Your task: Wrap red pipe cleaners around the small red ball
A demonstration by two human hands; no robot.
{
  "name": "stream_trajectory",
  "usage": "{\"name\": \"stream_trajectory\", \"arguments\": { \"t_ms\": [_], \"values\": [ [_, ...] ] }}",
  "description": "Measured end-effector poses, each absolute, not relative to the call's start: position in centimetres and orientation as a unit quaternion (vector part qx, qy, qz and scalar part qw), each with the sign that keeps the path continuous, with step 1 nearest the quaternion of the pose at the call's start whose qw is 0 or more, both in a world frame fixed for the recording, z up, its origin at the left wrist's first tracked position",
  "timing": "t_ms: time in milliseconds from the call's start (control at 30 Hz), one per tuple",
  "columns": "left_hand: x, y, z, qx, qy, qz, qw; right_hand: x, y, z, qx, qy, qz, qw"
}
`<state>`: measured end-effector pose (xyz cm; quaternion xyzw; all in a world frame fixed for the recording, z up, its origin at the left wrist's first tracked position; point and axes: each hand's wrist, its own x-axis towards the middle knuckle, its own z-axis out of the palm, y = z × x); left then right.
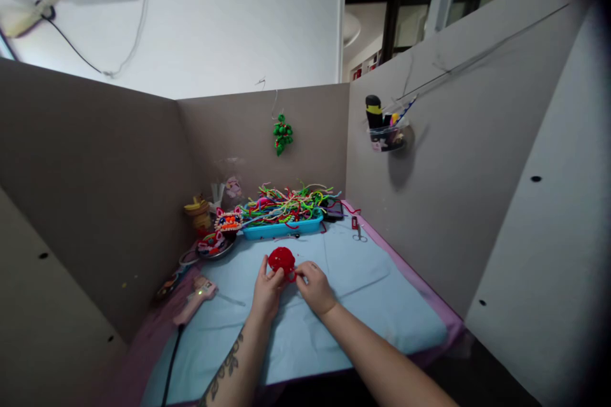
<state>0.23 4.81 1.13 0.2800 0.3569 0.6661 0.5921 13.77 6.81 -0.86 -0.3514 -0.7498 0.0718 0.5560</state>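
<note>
My left hand clasps and partly hides a fuzzy round red bundle; whether my right hand pinches its thin red loop, I can't tell.

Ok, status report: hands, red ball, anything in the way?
Left hand holding red ball. Right hand at its lower edge, grip unclear. Blue tray beyond, pink tool left, scissors right; none between the hands.

Red ball; lt blu cloth; pnk glue gun.
</note>
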Motion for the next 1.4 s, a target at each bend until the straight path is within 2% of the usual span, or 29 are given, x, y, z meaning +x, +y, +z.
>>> {"name": "stream_trajectory", "arguments": {
  "t_ms": [433,500,600,700,767,1033,1267,1400],
  "values": [
    [0.1,5.0,0.9,0.293,0.321,0.657,0.616,13.2,7.4,-0.9,-0.336,-0.725,0.19,0.57],
    [0.1,5.0,0.9,0.281,0.331,0.667,0.605,13.3,7.7,-1.1,-0.35,-0.678,0.259,0.592],
    [0.2,5.0,0.8,0.275,0.333,0.671,0.603,13.4,8.2,-1.6,-0.373,-0.546,0.428,0.617],
    [0.2,5.0,0.8,0.279,0.325,0.667,0.61,13.1,8.4,-1.6,-0.299,-0.443,0.621,0.574],
    [0.3,4.9,0.8,0.282,0.326,0.667,0.608,12.7,8.2,-1.0,-0.238,-0.403,0.685,0.558],
    [0.5,5.0,0.9,0.308,0.375,0.673,0.558,12.1,7.5,-0.1,-0.209,-0.282,0.741,0.573],
    [0.5,4.8,0.7,0.361,0.366,0.644,0.566,13.3,7.8,-0.6,-0.189,-0.245,0.757,0.576],
    [0.6,4.8,0.5,0.391,0.423,0.637,0.512,13.2,7.6,-0.4,-0.187,-0.25,0.759,0.571]
  ]
}}
